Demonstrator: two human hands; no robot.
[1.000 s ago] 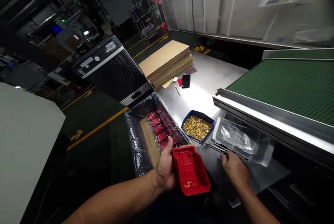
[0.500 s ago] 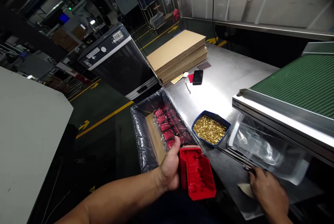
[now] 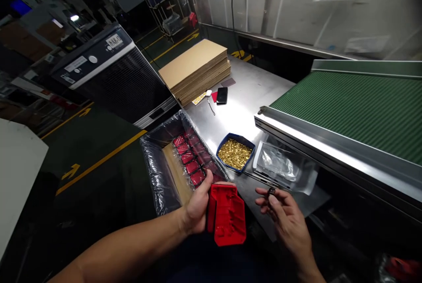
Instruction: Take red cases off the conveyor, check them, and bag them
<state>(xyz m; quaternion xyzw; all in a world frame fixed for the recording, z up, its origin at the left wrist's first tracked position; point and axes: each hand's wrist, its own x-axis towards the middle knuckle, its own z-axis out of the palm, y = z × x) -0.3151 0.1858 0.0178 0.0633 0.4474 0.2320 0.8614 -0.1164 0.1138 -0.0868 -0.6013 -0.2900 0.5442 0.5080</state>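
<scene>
Head view: left hand (image 3: pixel 198 208) grips a red plastic housing (image 3: pixel 227 215), fingers clamped on its edge, held just off the steel table (image 3: pixel 250 94). Right hand (image 3: pixel 285 217) pinches a small dark part (image 3: pixel 271 191) between fingertips, beside the housing. Judging by this, a fitting step is in hand; the part needs lining up with the housing.

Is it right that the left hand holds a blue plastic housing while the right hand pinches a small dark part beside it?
Not quite: in the head view the plastic housing in the left hand is red, not blue. The right hand does pinch a small dark part beside it.
</scene>
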